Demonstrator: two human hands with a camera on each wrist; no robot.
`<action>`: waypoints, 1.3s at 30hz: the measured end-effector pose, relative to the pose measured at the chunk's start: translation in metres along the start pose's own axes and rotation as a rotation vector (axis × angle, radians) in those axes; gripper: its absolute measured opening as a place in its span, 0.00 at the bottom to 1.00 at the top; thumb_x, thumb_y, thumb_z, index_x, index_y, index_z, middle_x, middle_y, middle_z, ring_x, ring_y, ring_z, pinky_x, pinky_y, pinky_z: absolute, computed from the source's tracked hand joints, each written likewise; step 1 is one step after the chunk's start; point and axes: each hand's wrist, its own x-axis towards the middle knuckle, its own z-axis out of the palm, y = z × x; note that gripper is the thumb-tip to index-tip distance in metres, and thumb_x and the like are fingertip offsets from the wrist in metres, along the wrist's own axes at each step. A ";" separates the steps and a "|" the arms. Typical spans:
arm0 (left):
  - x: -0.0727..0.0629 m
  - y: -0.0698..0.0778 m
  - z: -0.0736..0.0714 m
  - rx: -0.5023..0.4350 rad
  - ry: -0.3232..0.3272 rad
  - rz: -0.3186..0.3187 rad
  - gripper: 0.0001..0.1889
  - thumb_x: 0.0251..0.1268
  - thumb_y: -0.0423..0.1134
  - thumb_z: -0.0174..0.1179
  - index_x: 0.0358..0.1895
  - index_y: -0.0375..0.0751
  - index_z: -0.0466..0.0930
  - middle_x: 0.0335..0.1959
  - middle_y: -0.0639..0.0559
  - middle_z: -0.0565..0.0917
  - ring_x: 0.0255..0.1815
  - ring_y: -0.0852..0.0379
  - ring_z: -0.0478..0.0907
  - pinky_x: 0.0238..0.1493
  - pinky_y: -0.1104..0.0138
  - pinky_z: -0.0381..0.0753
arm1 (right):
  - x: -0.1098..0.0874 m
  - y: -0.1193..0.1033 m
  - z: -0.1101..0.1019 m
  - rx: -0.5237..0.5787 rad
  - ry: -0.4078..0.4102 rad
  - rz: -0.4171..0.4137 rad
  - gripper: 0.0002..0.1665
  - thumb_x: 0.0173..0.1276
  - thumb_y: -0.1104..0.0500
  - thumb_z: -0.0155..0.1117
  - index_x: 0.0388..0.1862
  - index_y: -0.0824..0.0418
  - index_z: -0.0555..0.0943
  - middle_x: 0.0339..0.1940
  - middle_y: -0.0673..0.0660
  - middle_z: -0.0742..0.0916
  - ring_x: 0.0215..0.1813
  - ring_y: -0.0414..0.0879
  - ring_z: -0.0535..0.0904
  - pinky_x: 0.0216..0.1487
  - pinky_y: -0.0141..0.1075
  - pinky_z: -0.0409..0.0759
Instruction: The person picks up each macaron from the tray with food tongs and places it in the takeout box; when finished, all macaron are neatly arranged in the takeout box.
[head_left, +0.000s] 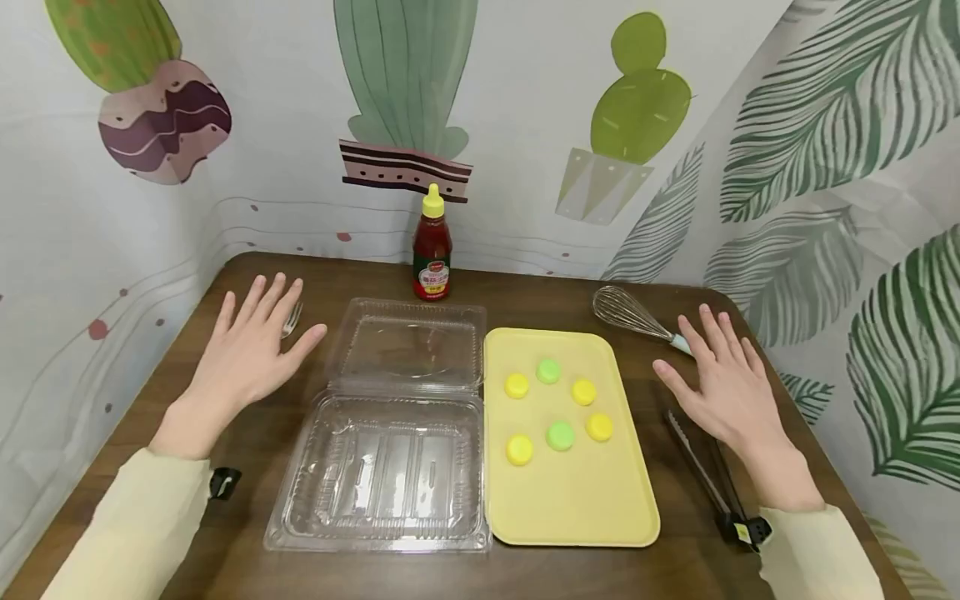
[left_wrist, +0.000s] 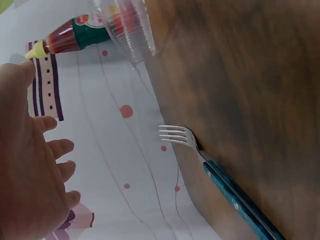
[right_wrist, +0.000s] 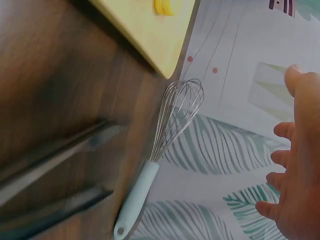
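Observation:
My left hand (head_left: 251,346) hovers with spread fingers at the table's left side, holding nothing. Below it lies a fork (left_wrist: 220,175) with a blue-green handle, mostly covered by the hand in the head view. On the right, my right hand (head_left: 726,385) is likewise spread and holds nothing, above a whisk (right_wrist: 150,175) with a pale blue handle and black-handled tongs (head_left: 701,462). Between the hands, a clear plastic clamshell box (head_left: 375,533) lies with its lid raised back. Beside it a yellow tray (head_left: 566,508) bears several small yellow discs (head_left: 519,450) and two green discs (head_left: 560,435).
A red sauce bottle (head_left: 432,250) with a yellow cap stands upright behind the box lid. The brown wooden table (head_left: 360,575) meets a cloth backdrop (head_left: 517,100) printed with cacti and leaves at its far edge.

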 end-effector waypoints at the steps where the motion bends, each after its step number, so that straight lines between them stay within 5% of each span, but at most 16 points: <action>1: -0.003 0.000 0.000 -0.018 -0.002 0.001 0.42 0.75 0.66 0.40 0.81 0.44 0.45 0.81 0.39 0.47 0.81 0.46 0.31 0.77 0.44 0.26 | -0.004 0.001 -0.001 -0.004 0.004 0.004 0.47 0.75 0.34 0.50 0.82 0.56 0.51 0.83 0.59 0.47 0.82 0.53 0.34 0.78 0.60 0.37; 7: -0.021 -0.001 -0.001 -0.087 0.009 0.005 0.41 0.76 0.63 0.45 0.81 0.43 0.46 0.79 0.37 0.52 0.81 0.42 0.37 0.77 0.43 0.30 | -0.029 0.011 -0.001 -0.038 0.028 0.006 0.50 0.71 0.35 0.58 0.81 0.57 0.55 0.83 0.60 0.51 0.81 0.61 0.44 0.71 0.70 0.48; 12: -0.030 0.006 0.005 -0.196 0.011 0.016 0.39 0.74 0.60 0.52 0.78 0.39 0.55 0.75 0.35 0.61 0.75 0.32 0.54 0.70 0.34 0.50 | -0.049 0.017 0.005 -0.010 0.054 0.021 0.55 0.63 0.36 0.69 0.79 0.61 0.59 0.77 0.68 0.62 0.67 0.76 0.62 0.54 0.76 0.60; 16: -0.036 0.012 0.008 -0.315 -0.047 -0.019 0.37 0.73 0.58 0.56 0.73 0.36 0.61 0.71 0.33 0.67 0.66 0.30 0.65 0.59 0.32 0.63 | -0.064 0.021 0.012 0.041 0.018 0.085 0.55 0.62 0.37 0.71 0.77 0.64 0.60 0.69 0.73 0.68 0.60 0.78 0.66 0.46 0.74 0.65; 21: -0.038 0.016 0.012 -0.478 -0.144 -0.077 0.32 0.74 0.55 0.56 0.67 0.32 0.65 0.63 0.33 0.72 0.53 0.35 0.74 0.52 0.41 0.75 | -0.080 0.025 0.019 0.098 -0.055 0.187 0.54 0.64 0.37 0.70 0.74 0.71 0.61 0.61 0.77 0.71 0.53 0.77 0.71 0.38 0.70 0.72; 24: -0.040 0.014 0.018 -0.593 -0.160 -0.082 0.26 0.75 0.49 0.57 0.63 0.31 0.66 0.58 0.34 0.75 0.54 0.36 0.77 0.52 0.56 0.82 | -0.089 0.028 0.023 0.122 -0.095 0.218 0.53 0.65 0.38 0.69 0.71 0.75 0.62 0.59 0.78 0.72 0.49 0.76 0.75 0.36 0.68 0.75; 29: -0.048 0.007 0.028 -0.687 -0.154 -0.078 0.21 0.75 0.44 0.58 0.60 0.31 0.69 0.55 0.39 0.78 0.54 0.48 0.77 0.48 0.79 0.77 | -0.094 0.033 0.030 0.138 -0.157 0.242 0.50 0.66 0.37 0.68 0.67 0.77 0.65 0.57 0.79 0.73 0.47 0.74 0.78 0.39 0.67 0.76; 35: -0.050 0.005 0.036 -0.730 -0.203 -0.099 0.20 0.75 0.44 0.58 0.59 0.32 0.71 0.52 0.41 0.80 0.50 0.55 0.78 0.45 0.74 0.80 | -0.096 0.038 0.038 0.141 -0.207 0.266 0.50 0.65 0.36 0.68 0.63 0.78 0.68 0.55 0.78 0.76 0.40 0.62 0.79 0.39 0.61 0.77; 39: -0.051 0.008 0.039 -0.744 -0.234 -0.103 0.19 0.76 0.44 0.57 0.57 0.32 0.72 0.50 0.42 0.81 0.49 0.49 0.80 0.43 0.70 0.82 | -0.097 0.040 0.042 0.142 -0.250 0.282 0.51 0.65 0.34 0.67 0.62 0.79 0.69 0.56 0.79 0.75 0.47 0.71 0.77 0.42 0.64 0.76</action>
